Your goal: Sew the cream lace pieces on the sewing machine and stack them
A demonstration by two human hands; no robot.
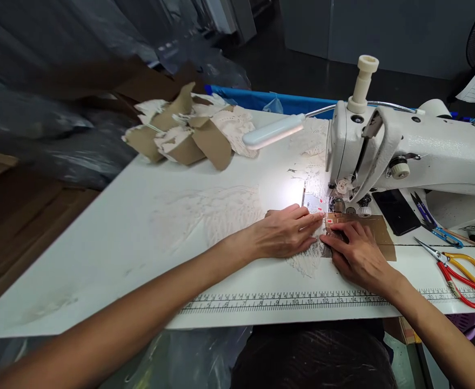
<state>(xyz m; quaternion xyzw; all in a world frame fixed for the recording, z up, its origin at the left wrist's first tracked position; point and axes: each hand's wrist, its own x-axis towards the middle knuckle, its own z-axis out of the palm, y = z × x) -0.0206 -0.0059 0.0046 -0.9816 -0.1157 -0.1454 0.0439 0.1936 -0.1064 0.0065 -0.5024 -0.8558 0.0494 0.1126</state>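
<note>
My left hand [288, 231] lies flat on a strip of off-white lace fabric [306, 263], fingers stretched toward the presser foot of the white sewing machine [435, 151]. Just right of it, my right hand [359, 251] rests with fingertips apart, pressing down at the fabric's edge and over a brown card piece [385, 237]. Both sets of fingertips are close in front of the presser foot [336, 205]. More lace [231, 210] spreads on the table left of my left hand. Whether any fabric is pinched under my right fingers is hidden.
A pile of lace pieces with brown card [215, 143] lies at the back left. A lamp [273, 132] lights the needle area. To the right lie a black phone [396, 212], blue-handled snips [435, 224] and red-and-yellow scissors [460, 273]. A ruler scale [278, 302] runs along the front edge.
</note>
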